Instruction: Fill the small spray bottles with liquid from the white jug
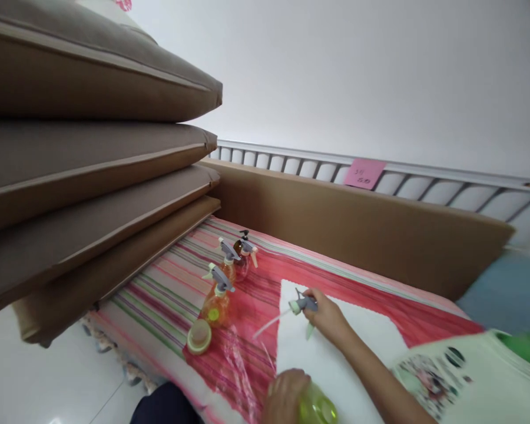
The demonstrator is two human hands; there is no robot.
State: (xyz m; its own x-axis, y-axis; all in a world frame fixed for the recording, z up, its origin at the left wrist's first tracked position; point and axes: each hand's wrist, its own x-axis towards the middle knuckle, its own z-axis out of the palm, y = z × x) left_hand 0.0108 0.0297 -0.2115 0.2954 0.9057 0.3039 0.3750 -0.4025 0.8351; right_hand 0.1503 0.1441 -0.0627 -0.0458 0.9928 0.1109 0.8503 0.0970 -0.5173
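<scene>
My right hand [324,315] pinches a grey and pale-green spray trigger head [304,303]. A thin clear dip tube [271,324] slants down and left from it. Lower down, my left hand [286,396], slightly blurred, is wrapped round a clear yellow-green bottle [318,406], partly cut off by the bottom edge. The trigger head and this bottle are apart. Beneath both hands lies a white sheet [294,344] on a red cloth. Left of it stand orange spray bottles [216,309] with grey triggers, a pinkish spray bottle [242,270] and a dark pump bottle [238,244].
A round pale-green lidded jar [199,337] sits near the spray bottles. Crinkled clear plastic [238,377] lies on the striped cloth [159,288]. Stacked brown cushions [92,147] rise at left. A brown panel [357,224] lines the back. A printed pale-green garment [481,371] fills the lower right.
</scene>
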